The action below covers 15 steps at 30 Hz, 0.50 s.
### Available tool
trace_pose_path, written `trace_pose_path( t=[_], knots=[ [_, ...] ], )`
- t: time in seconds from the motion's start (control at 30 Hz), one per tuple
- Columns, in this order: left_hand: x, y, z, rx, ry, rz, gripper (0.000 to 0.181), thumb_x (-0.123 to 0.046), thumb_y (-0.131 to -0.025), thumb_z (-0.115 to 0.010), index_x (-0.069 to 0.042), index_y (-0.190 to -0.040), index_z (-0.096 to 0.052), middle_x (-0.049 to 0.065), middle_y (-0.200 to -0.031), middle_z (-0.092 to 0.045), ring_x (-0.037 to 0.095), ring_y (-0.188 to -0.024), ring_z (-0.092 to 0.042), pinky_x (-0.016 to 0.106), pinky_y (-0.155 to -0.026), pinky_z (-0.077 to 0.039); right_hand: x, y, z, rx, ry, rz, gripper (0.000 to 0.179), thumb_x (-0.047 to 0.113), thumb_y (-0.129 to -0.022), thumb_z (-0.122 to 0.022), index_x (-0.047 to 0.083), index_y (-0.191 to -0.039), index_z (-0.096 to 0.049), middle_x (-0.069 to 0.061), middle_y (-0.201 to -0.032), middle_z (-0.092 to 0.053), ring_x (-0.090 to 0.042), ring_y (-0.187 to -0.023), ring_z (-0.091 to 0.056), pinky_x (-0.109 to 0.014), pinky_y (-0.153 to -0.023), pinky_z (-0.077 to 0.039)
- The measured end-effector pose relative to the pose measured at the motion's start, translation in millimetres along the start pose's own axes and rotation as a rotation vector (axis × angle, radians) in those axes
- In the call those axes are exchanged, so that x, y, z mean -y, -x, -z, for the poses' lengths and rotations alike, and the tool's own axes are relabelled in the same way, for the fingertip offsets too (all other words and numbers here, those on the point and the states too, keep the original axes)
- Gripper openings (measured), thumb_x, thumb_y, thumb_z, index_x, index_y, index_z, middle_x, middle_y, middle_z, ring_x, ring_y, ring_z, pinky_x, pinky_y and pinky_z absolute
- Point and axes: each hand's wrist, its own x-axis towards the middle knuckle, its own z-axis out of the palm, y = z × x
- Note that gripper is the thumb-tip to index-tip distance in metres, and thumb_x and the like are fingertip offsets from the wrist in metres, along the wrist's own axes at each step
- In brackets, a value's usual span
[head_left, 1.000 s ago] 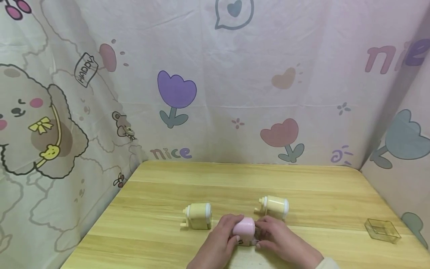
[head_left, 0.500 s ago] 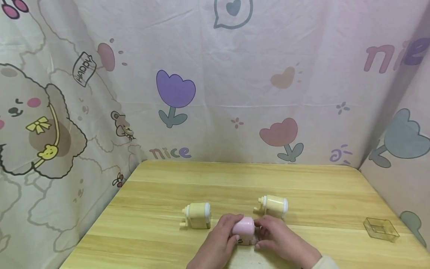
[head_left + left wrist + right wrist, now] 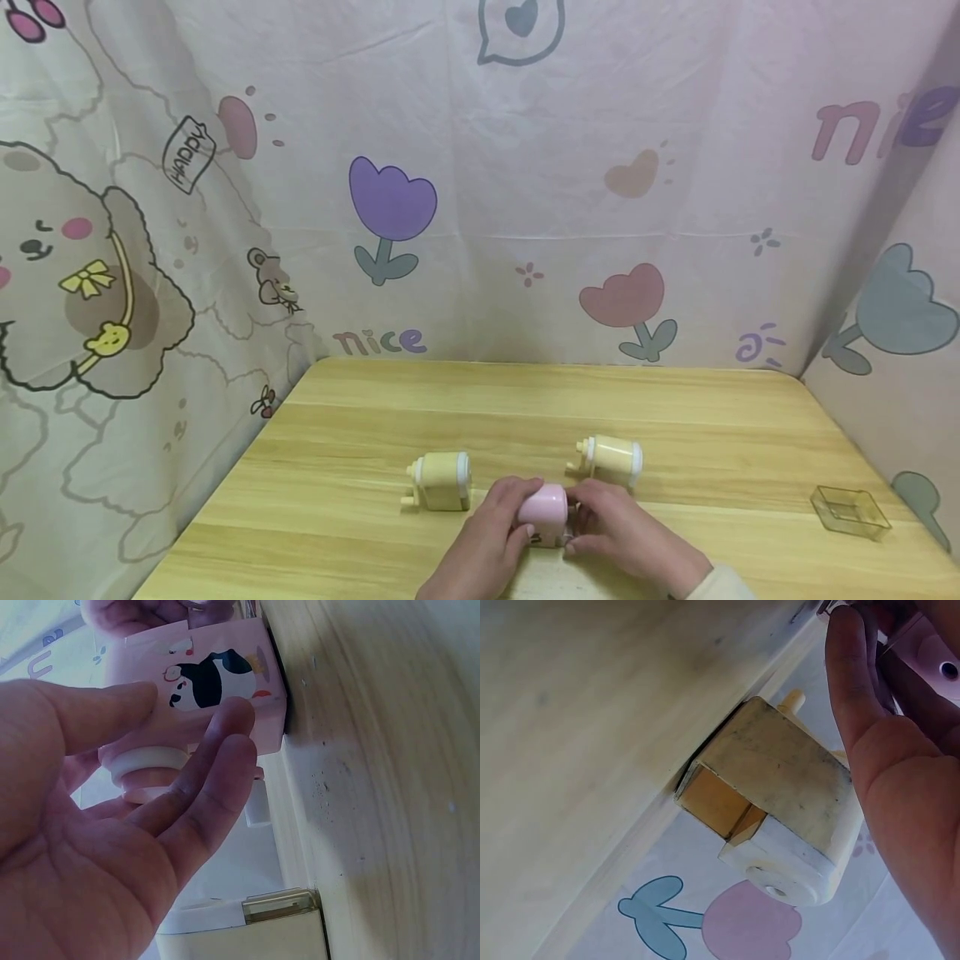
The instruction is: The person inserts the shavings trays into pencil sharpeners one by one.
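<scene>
The pink pencil sharpener (image 3: 543, 505) stands on the counter (image 3: 375, 404) between the person's two grips, touched by both. The left grip (image 3: 493, 527) is curled round its left part, parted just as wide as the body: the thumb lies on the near face and other fingers reach over to the far side. In the left wrist view the thumb presses against the printed pink face, beside a panda picture (image 3: 214, 679), while two more fingers stretch in front of that face; whether their tips touch it is hard to tell. A white ring (image 3: 150, 759) sits at the end of the body nearest the left palm.

The right grip (image 3: 611, 527) is at the opposite end of the sharpener, nearly closed, thumb and fingers pinching a small clear part (image 3: 567, 540) low at that end. A cream sleeve (image 3: 723, 583) covers the wrist behind it.

One yellow sharpener (image 3: 442, 482) stands left of the left grip and slightly beyond it, well clear of the fingers. Another yellow sharpener (image 3: 613, 458) is just beyond the right grip, which partly hides it; the right wrist view shows a hollow slot (image 3: 716, 802) in its end. An amber see-through tray (image 3: 851, 525) lies well apart, far to the right of the right grip.
</scene>
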Motion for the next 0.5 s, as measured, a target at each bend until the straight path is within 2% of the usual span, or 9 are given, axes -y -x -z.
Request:
trace_pose_path(
  t=[0.5],
  knots=[
    [0.3, -0.7, 0.1, 0.003, -0.022, -0.012, 0.050, -0.013, -0.102, -0.063, -0.021, -0.150, -0.051, -0.003, -0.144, -0.052, 0.023, -0.122, -0.062, 0.044, -0.103, -0.054, 2.7, -0.5, -1.4, 0.004, -0.034, -0.030, 0.044, 0.026, -0.084, -0.085, 0.008, -0.121, -0.069, 0.010, -0.104, -0.063, -0.004, -0.088, -0.059, -0.023, -0.075, -0.057]
  ],
)
